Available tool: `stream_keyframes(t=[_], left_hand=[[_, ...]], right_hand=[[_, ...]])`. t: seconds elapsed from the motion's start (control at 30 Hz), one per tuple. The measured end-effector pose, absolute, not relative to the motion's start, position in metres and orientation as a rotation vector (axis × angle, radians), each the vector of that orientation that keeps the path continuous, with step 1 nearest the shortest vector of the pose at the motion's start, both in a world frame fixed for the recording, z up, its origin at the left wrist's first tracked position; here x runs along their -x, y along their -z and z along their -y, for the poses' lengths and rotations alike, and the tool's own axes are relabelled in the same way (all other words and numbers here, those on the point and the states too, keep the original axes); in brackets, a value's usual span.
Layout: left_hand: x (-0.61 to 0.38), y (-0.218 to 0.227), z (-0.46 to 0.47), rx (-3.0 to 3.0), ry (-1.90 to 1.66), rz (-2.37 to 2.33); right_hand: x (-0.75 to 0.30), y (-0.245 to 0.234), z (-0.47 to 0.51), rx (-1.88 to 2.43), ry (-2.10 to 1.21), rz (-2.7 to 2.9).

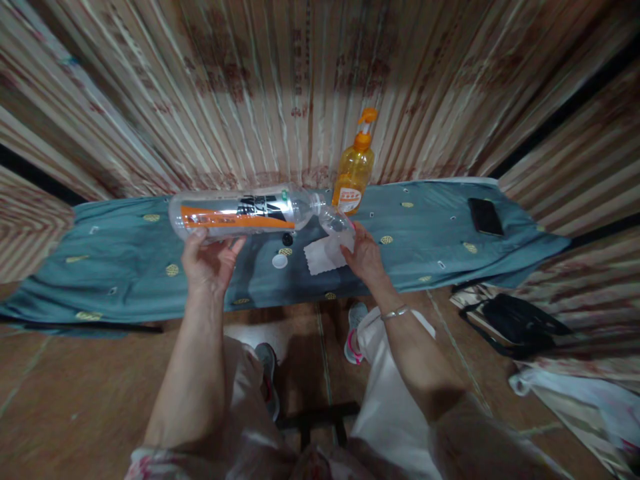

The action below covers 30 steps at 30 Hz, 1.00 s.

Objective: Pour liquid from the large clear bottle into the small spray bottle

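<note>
My left hand [209, 261] grips a large clear plastic bottle [240, 213] with a silver, black and orange label, held on its side with its neck pointing right. The neck meets the mouth of a small clear bottle [336, 224], tilted and gripped by my right hand [364, 255], which has a bracelet at the wrist. Both hands are above a low table with a blue-grey cloth [125, 267]. A white cap [279, 261] and a black cap [287, 238] lie on the cloth between my hands, beside a white paper square [317, 257].
An orange pump bottle [354, 173] stands at the back of the table against the striped curtain. A dark phone [485, 217] lies at the table's right end. A black bag [515, 323] and a white plastic bag [575, 393] sit on the floor at right.
</note>
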<state>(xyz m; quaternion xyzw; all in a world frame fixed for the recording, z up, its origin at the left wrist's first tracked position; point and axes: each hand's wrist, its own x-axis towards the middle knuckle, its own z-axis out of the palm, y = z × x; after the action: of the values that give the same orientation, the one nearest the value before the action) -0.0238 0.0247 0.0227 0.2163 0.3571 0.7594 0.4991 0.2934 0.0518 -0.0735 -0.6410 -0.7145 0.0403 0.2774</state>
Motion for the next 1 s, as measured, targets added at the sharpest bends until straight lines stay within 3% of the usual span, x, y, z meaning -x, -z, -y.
stream_keyframes(t=[1.0], left_hand=[[0.009,-0.025,-0.024,-0.381,-1.813,-0.843]], right_hand=[[-0.291,0.072,-0.052,1.734,-0.071,1.909]])
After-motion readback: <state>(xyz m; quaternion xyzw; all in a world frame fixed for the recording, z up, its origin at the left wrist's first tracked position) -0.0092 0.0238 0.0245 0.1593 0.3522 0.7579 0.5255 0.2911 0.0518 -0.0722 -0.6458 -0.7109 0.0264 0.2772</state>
